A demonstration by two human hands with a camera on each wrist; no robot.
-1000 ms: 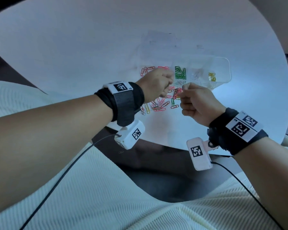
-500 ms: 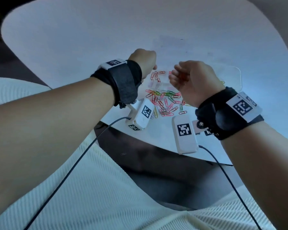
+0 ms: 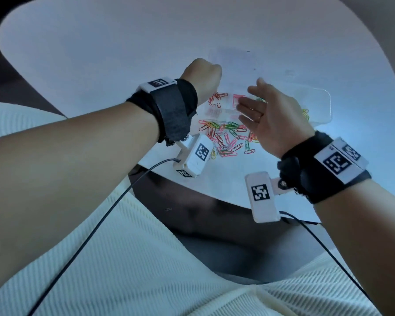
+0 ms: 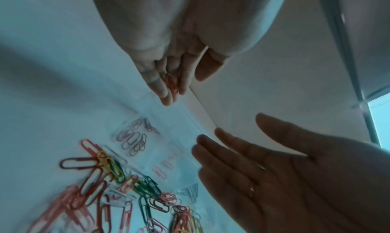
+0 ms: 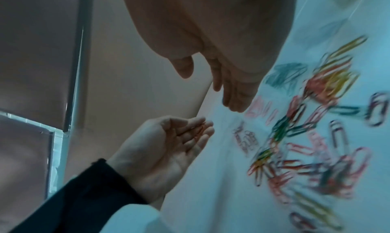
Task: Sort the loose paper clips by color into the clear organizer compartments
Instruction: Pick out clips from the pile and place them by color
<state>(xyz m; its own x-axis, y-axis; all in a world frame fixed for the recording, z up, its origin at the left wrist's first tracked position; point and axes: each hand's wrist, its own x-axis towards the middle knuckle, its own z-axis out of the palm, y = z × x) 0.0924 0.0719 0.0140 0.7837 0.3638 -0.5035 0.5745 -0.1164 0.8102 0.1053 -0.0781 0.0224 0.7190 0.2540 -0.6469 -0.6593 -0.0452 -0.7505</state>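
Note:
A heap of loose colored paper clips (image 3: 226, 137) lies on the white table, just in front of the clear organizer (image 3: 319, 96). The organizer holds orange clips (image 3: 217, 96) at its left end, then pink clips (image 3: 237, 100), and yellow clips (image 3: 304, 112) toward the right. My left hand (image 3: 201, 76) hovers over the left end; its fingers are nearly straight, the thumb stands apart, and a few orange clips (image 4: 171, 82) lie on them, as the right wrist view shows too (image 5: 198, 130). My right hand (image 3: 260, 110) is spread flat over the organizer's middle, holding nothing.
The round white table (image 3: 100, 53) ends near me in a curved edge (image 3: 226, 197), with dark floor and my light clothing below it. Two wrist cameras hang under my wrists, and their cables trail toward me. In the wrist views a wall and window frame (image 5: 78, 53) show behind the table.
Both hands rose from the loose heap to the organizer. My right hand went from a fist to spread fingers. My left hand moved up and left over the orange compartment.

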